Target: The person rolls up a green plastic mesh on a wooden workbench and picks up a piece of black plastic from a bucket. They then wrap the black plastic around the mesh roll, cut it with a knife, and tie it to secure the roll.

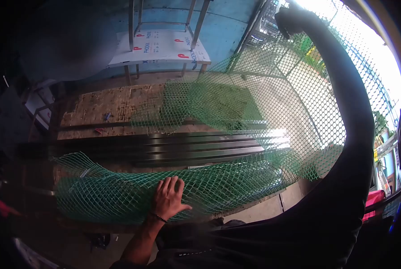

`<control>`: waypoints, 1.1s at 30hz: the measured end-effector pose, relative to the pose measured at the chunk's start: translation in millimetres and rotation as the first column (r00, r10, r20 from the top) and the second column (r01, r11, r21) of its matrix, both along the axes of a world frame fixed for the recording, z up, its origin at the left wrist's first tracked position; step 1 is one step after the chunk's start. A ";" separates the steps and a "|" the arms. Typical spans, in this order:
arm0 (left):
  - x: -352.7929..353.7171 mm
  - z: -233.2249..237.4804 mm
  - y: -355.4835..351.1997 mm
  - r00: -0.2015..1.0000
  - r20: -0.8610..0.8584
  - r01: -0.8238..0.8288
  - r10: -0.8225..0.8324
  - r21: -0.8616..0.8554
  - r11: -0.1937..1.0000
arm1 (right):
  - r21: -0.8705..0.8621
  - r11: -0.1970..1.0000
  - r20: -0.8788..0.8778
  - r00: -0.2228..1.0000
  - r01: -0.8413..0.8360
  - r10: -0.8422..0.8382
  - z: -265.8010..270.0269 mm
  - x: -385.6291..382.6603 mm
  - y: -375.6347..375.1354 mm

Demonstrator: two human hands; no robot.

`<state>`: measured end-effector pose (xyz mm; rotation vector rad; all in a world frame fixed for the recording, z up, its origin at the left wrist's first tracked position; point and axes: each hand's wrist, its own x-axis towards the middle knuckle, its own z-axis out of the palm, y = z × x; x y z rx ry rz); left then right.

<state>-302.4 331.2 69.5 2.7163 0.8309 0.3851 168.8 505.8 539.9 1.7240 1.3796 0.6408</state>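
Note:
Green plastic mesh (227, 184) lies partly rolled along the near side of the wooden table, and a loose sheet of it rises to the upper right. My left hand (168, 197) rests on the near roll, palm down, with the thumb spread out to the side. Raised high at the upper right, my right hand (292, 22) is closed on the lifted mesh; it is dark, so its fingers show poorly. Long metal bars (205, 148) lie across the table behind the roll, partly under the mesh.
The worn wooden tabletop (93, 105) carries small blue and red items. Behind it stands a metal frame with a printed white panel (151, 47) against a blue wall. A large blurred dark shape covers the upper left. A red object (374, 204) is at the right.

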 end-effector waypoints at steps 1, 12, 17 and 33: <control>-0.3 -1.4 -0.1 1.000 0.003 -0.003 0.003 -0.005 1.000 | -0.017 0.993 -0.087 0.989 0.116 -0.117 -3.7 -2.7 -0.1; 0.2 -6.8 0.8 1.000 0.022 0.000 -0.001 0.052 0.999 | -0.091 0.957 -0.184 0.940 0.275 -0.288 53.0 -84.9 -61.4; 0.5 -6.6 0.8 1.000 0.012 -0.001 0.001 0.048 0.999 | -0.278 0.958 -0.534 0.840 -0.064 -0.099 100.9 -1.0 -65.5; -1.1 -7.8 1.5 0.998 0.056 0.010 -0.013 0.051 0.999 | 0.374 0.918 -0.912 0.131 -0.131 0.390 -59.6 52.5 -60.9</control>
